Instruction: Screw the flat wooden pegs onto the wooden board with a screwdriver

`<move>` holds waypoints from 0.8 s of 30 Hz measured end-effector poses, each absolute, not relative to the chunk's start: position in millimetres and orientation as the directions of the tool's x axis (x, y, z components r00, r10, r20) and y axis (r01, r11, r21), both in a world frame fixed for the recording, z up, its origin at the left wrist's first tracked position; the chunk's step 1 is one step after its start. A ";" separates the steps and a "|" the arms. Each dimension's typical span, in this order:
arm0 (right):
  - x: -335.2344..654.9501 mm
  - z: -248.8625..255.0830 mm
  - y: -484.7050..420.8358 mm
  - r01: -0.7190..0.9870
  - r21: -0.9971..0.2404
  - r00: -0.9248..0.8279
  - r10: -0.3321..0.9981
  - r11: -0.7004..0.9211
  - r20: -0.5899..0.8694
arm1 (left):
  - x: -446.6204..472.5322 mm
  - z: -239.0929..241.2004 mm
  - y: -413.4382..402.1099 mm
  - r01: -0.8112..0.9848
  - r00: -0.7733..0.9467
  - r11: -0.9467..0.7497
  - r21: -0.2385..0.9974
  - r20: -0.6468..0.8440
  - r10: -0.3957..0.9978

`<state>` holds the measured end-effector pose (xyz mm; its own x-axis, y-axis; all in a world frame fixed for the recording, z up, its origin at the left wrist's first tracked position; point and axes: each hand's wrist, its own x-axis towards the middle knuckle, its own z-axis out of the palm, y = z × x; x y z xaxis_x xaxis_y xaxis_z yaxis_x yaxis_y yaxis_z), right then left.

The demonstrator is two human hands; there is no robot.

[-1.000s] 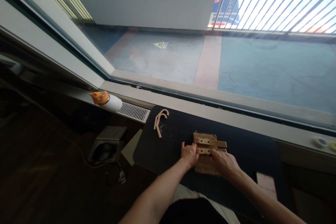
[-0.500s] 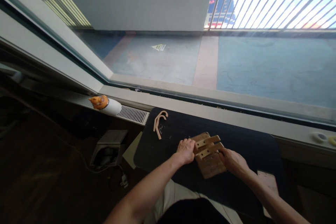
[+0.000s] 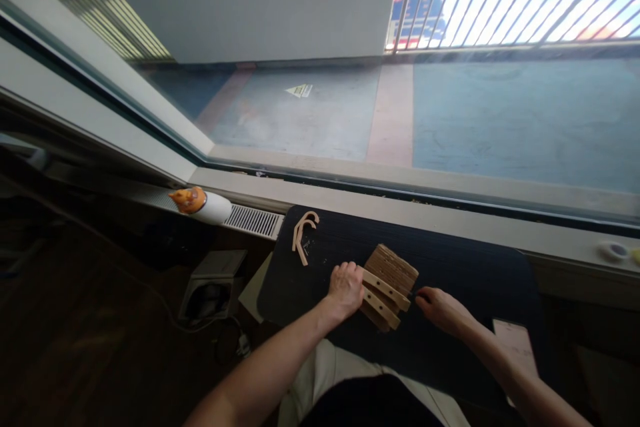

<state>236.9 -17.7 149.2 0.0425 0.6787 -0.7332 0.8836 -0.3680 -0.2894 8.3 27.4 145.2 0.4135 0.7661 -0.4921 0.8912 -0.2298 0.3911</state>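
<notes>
A small wooden piece, a ridged slab with two pale strips across its near side, lies tilted on a black table. My left hand is closed on its left end. My right hand sits just right of the strips, fingers curled and pinching something thin and dark at the piece's edge that I cannot make out. Some curved wooden strips lie at the table's far left corner.
An orange-and-white bottle lies on the floor vent by the window sill. A floor socket box with cables is left of the table. A pale card lies at the table's right near edge. Tape rolls rest on the sill.
The wooden piece has been turned round on the table, its strips now slanting down to the right. My right hand slid off it to its right edge. My left hand keeps its grip.
</notes>
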 end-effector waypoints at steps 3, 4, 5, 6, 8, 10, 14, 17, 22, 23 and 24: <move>247.2 138.5 -23.2 0.848 -0.278 0.108 0.660 -0.452 -0.744 | 14.2 145.8 33.8 0.867 0.427 -0.216 0.449 -0.447 0.786; 250.5 135.0 -22.8 0.829 -0.286 0.134 0.667 -0.481 -0.733 | 15.4 143.5 36.6 0.862 0.420 -0.195 0.468 -0.444 0.791; 253.6 132.0 -21.6 0.805 -0.305 0.157 0.678 -0.509 -0.719 | 15.4 139.8 39.5 0.860 0.402 -0.162 0.484 -0.446 0.799; 256.2 129.4 -19.8 0.777 -0.332 0.174 0.690 -0.534 -0.703 | 13.9 134.9 42.0 0.862 0.372 -0.118 0.494 -0.457 0.808; 259.5 125.3 -16.1 0.713 -0.404 0.188 0.712 -0.573 -0.677 | 6.2 122.8 44.2 0.868 0.296 -0.007 0.497 -0.504 0.811; 259.8 121.4 -14.1 0.648 -0.480 0.180 0.732 -0.591 -0.657 | -6.3 110.9 39.9 0.873 0.225 0.094 0.478 -0.567 0.792; 254.5 110.3 -16.3 0.537 -0.569 0.184 0.745 -0.623 -0.642 | -27.3 97.8 11.5 0.895 0.165 0.179 0.409 -0.675 0.719; 247.6 98.9 -21.0 0.473 -0.589 0.227 0.737 -0.655 -0.637 | -23.1 98.2 -13.2 0.915 0.223 0.132 0.382 -0.749 0.624; 235.1 81.0 -25.6 0.429 -0.566 0.274 0.699 -0.704 -0.661 | 11.4 100.7 -31.0 0.901 0.374 -0.061 0.429 -0.697 0.612; 234.8 78.6 -24.4 0.435 -0.554 0.271 0.690 -0.710 -0.672 | 17.0 99.9 -31.0 0.898 0.391 -0.091 0.430 -0.688 0.611; 235.8 76.7 -22.2 0.446 -0.539 0.266 0.681 -0.715 -0.683 | 21.2 98.8 -30.4 0.897 0.402 -0.115 0.426 -0.681 0.612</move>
<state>235.8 -22.2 76.7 0.2659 0.6805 -0.6828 0.4459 -0.7148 -0.5388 21.2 -30.4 98.8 0.4023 0.6117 -0.6812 0.8972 -0.1155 0.4262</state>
